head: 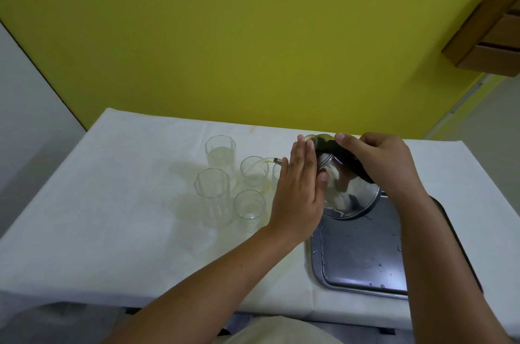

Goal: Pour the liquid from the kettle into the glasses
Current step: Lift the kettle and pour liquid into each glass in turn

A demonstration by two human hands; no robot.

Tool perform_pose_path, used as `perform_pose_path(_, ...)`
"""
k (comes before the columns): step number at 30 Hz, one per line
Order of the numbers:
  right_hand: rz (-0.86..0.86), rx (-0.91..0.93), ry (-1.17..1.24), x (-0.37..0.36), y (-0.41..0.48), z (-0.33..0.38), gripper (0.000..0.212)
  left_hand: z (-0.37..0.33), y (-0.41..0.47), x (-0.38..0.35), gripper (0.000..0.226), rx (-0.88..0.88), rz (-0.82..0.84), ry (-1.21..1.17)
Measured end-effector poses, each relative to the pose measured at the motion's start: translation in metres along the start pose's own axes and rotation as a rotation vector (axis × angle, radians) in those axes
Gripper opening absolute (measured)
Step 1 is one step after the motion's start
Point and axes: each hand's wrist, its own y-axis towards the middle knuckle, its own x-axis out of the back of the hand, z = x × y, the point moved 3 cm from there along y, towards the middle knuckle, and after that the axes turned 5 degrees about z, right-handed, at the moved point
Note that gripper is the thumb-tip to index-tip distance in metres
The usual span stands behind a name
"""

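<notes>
Kettle [349,191], polished steel, tipped toward 9 o'clock above the far-left corner of metal tray [363,259], base lifted and facing the camera. Right hand [385,163] wrapped closed around black handle [349,161] at kettle's top. Left hand [298,189] flat and open, fingers straight, palm pressed against kettle's 9 o'clock side, grasping nothing. Spout [278,160] just visible past left fingertips, thin pale yellowish stream [260,165] arcing into short glass [254,173]. Second short glass [249,204] at 6 o'clock of the first, a little liquid at bottom. Tall faceted glass [220,153] at 10 o'clock of the first, partly filled. Second tall faceted glass [213,196] at 8 o'clock, fill level unclear. Another glass rim [277,172] mostly hidden behind left hand. All on white tablecloth [112,217]; water droplets on tray; tray at 3 o'clock of glasses.
</notes>
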Motion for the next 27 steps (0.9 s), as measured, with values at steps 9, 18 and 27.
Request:
perform_pose_path(9, -0.005, -0.017, -0.020, -0.003, -0.007, -0.003, 0.054, 0.003, -0.006, -0.001, 0.057, 0.001, 0.021, 0.009)
perform_pose_path(18, -0.029, -0.051, 0.104, -0.002, -0.011, -0.011, 0.051, -0.001, -0.004, 0.001, 0.056, -0.034, 0.046, 0.060)
perform_pose_path(27, -0.077, -0.106, 0.371, -0.002, -0.026, -0.033, 0.074, -0.007, -0.001, -0.002, 0.060, -0.121, 0.136, 0.148)
